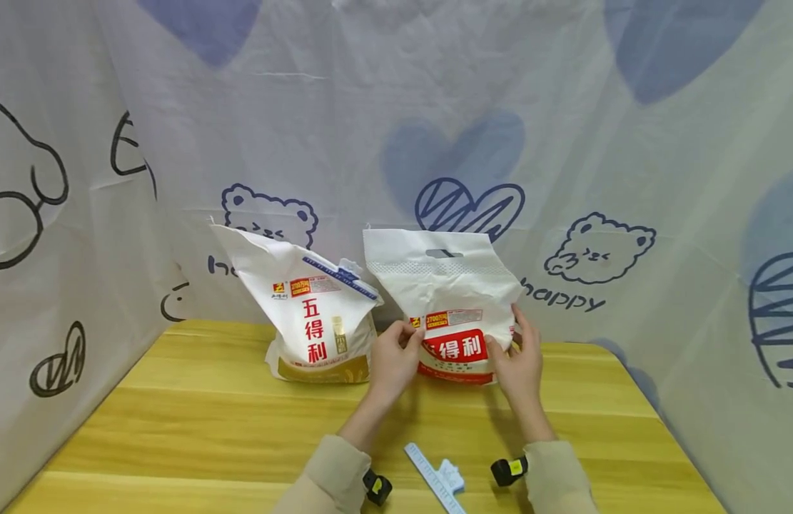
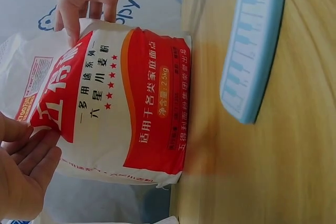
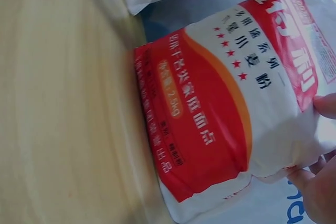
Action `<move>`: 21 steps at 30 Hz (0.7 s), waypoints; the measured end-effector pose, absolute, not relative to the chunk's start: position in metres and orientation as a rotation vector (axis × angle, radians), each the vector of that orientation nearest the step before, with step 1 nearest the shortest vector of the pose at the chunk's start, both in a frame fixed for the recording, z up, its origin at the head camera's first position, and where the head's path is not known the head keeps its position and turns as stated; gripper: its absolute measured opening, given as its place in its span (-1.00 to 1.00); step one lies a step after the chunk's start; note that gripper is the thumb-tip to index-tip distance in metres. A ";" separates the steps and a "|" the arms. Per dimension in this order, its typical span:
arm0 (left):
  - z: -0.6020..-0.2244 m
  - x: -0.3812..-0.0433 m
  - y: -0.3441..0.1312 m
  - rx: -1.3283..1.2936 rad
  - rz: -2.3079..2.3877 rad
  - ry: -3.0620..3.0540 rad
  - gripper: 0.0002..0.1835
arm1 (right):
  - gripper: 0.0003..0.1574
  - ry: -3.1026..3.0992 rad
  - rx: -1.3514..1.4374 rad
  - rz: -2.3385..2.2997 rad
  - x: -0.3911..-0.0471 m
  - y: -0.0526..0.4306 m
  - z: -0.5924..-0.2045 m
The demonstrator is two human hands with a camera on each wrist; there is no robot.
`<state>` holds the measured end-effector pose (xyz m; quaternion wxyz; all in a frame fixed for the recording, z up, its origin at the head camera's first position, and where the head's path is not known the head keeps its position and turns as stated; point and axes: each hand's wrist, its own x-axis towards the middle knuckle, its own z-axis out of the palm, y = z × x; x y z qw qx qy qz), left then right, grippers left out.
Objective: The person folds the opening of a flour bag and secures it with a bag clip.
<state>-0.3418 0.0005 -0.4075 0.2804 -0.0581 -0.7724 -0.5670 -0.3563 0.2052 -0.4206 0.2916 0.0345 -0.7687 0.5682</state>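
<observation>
A white flour bag with red print (image 1: pixel 457 346) stands upright on the table, its top flap with a handle slot rising above the print. My left hand (image 1: pixel 395 358) pinches its left side, thumb against curled fingers at the edge of the red label. On the opposite side my right hand (image 1: pixel 519 357) grips the bag, thumb on the front and fingers around the edge. The left wrist view shows the flour bag's lower front (image 2: pixel 152 103) resting on the table. In the right wrist view, my right thumb (image 3: pixel 325 106) presses near the red label.
Left of it stands a second flour bag (image 1: pixel 322 328) with gold print, its top folded and held by a dark blue sealing clip (image 1: pixel 340 275). A light blue sealing clip (image 1: pixel 435 480) lies on the wooden table (image 1: pixel 197 428) between my forearms. A printed curtain (image 1: pixel 345 128) hangs behind.
</observation>
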 end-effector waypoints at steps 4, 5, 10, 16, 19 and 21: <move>-0.406 -0.342 0.001 -0.144 -1.515 -2.076 -0.87 | -0.11 -1.988 0.023 1.652 -0.357 0.207 -0.417; -0.405 -0.342 0.001 -0.142 -1.515 -2.081 -0.87 | -0.11 -1.974 -0.001 1.678 -0.358 0.208 -0.415; -0.398 -0.346 0.002 -0.169 -1.484 -2.100 -0.87 | -0.17 -1.916 -0.094 1.741 -0.359 0.209 -0.401; -0.394 -0.349 -0.001 -0.199 -1.431 -2.148 -0.87 | -0.26 -1.780 -0.018 1.781 -0.358 0.213 -0.388; -0.394 -0.347 -0.002 -0.181 -1.377 -2.173 -0.84 | -0.28 -1.785 0.005 1.760 -0.357 0.214 -0.383; -0.395 -0.346 -0.004 -0.168 -1.344 -2.165 -0.81 | -0.28 -1.812 0.005 1.742 -0.357 0.215 -0.382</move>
